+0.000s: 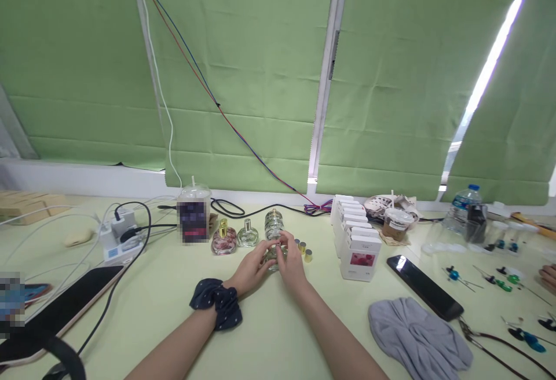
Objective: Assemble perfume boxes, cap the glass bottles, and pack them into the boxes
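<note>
Both my hands meet over a small clear glass perfume bottle (272,264) on the table. My left hand (252,265), below a dark dotted scrunchie (217,303) on the wrist, closes around its left side. At the neck and right side, the fingers of my right hand (292,267) are pinched together; whatever small part sits between the fingertips is hidden. Just behind stands a ribbed glass bottle (273,225). To the left are a pink patterned bottle (224,243) and a round clear bottle (247,236). Several gold caps (308,255) stand beside my right hand.
White boxes (360,258) stand in a row to the right, with a phone (424,287) and a grey cloth (419,336) nearer me. A lidded drink cup (193,215), power strip (124,241) and cables lie left. Another person's hand (548,277) shows at the right edge.
</note>
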Motion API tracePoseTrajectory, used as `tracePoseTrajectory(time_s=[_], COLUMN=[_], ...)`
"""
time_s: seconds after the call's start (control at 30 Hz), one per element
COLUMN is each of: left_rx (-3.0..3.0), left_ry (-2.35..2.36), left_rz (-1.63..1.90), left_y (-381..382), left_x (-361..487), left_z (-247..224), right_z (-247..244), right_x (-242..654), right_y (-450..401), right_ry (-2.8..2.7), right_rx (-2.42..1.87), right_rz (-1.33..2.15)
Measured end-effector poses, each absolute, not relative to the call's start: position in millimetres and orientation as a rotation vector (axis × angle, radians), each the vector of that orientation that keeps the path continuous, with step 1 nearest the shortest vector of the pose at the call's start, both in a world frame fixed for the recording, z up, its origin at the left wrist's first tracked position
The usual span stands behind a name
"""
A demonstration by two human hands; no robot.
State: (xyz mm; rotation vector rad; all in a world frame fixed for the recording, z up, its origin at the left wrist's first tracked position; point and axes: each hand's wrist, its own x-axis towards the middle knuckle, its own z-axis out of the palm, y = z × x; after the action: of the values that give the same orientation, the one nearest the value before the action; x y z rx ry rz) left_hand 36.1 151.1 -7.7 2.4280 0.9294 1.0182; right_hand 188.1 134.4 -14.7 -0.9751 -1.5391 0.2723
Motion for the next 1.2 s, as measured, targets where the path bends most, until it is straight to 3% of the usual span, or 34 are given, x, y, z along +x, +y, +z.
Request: tracePoseTrajectory(time_s=[1.2], left_rx=[2.465], left_ry=[0.927], left_rz=[1.022], left_y=[152], left_x=[36], left_z=[-8], right_z=[-19], right_x=[187], right_y=[137], right_ry=[-1.476], right_rx=[-0.917], right_rz=[0.268])
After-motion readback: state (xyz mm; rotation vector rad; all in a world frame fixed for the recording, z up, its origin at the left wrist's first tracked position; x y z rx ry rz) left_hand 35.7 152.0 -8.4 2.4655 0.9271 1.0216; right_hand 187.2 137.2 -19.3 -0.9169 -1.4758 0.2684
